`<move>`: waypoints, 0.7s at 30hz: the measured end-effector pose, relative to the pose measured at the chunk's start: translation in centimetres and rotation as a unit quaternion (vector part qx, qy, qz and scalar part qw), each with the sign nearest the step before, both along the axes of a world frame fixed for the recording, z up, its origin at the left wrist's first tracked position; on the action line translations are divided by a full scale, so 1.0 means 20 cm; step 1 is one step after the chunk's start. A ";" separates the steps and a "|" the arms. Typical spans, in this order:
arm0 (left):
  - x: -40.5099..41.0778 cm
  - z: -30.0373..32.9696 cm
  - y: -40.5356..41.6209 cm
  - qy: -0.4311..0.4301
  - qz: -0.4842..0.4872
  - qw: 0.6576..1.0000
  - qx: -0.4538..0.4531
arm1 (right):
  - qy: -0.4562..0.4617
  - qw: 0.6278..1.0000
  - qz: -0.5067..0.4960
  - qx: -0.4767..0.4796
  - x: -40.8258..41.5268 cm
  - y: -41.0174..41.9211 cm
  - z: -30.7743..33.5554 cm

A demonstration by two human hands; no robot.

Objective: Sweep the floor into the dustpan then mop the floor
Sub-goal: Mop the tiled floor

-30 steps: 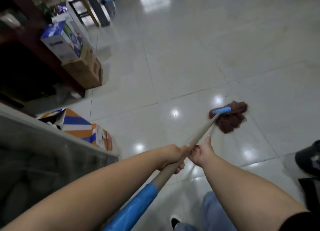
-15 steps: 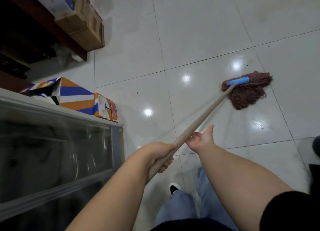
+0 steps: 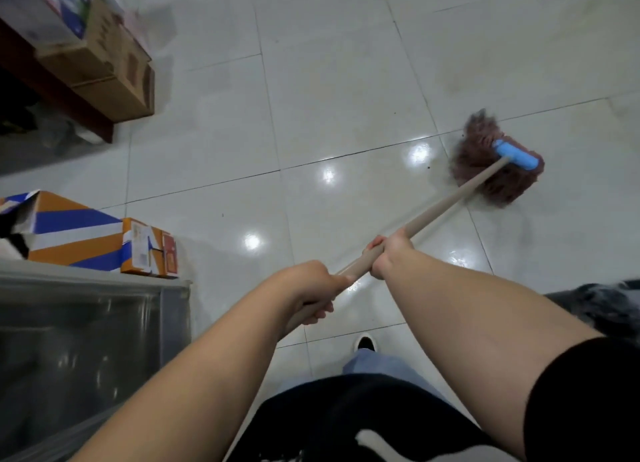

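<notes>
A mop with a brown string head (image 3: 485, 174) and a blue clamp (image 3: 516, 155) lies on the glossy white tiled floor (image 3: 346, 91) at the right. Its beige wooden handle (image 3: 453, 198) slants down-left to me. My right hand (image 3: 389, 254) grips the handle further up the shaft. My left hand (image 3: 311, 288) grips it lower, close behind the right. The handle's near end is hidden under my left forearm. No dustpan is in view.
An orange, blue and white carton (image 3: 97, 240) lies on the floor at the left. Brown cardboard boxes (image 3: 114, 70) are stacked by a dark wooden shelf at upper left. A glass-fronted cabinet (image 3: 86, 340) stands at lower left. A dark object (image 3: 602, 306) sits at the right edge. My shoe (image 3: 365, 344) is below.
The mop head has turned, its blue clamp now slanting down-right, and its strings are blurred with motion. The view has tilted further down. My right hand's thumb has closed round the handle.
</notes>
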State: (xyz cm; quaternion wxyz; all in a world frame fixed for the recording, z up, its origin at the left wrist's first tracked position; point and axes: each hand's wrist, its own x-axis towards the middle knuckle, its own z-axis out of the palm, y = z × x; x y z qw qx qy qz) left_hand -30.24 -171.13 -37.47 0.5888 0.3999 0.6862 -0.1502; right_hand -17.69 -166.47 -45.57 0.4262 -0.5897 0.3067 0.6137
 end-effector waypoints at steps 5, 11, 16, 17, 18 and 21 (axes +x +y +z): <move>0.13 -0.04 0.11 -0.078 -0.037 0.996 -0.013 | -0.059 0.998 -0.015 0.016 0.21 0.07 0.00; 0.23 -0.22 0.24 -0.098 -0.118 0.988 -0.004 | -0.068 0.997 0.029 -0.010 0.22 0.05 -0.09; 0.20 -0.39 0.32 -0.073 -0.146 0.983 -0.081 | -0.044 0.997 0.025 -0.060 0.01 0.02 -0.16; 0.15 -0.41 0.33 -0.061 -0.163 0.980 -0.098 | -0.032 0.997 0.022 -0.074 -0.04 0.01 -0.17; 0.09 -0.42 0.34 -0.055 -0.176 0.976 -0.115 | -0.021 0.996 0.016 -0.081 -0.11 0.01 -0.18; -0.23 -0.41 0.43 -0.057 -0.145 0.976 -0.155 | 0.011 0.997 -0.024 -0.078 -0.36 0.05 -0.21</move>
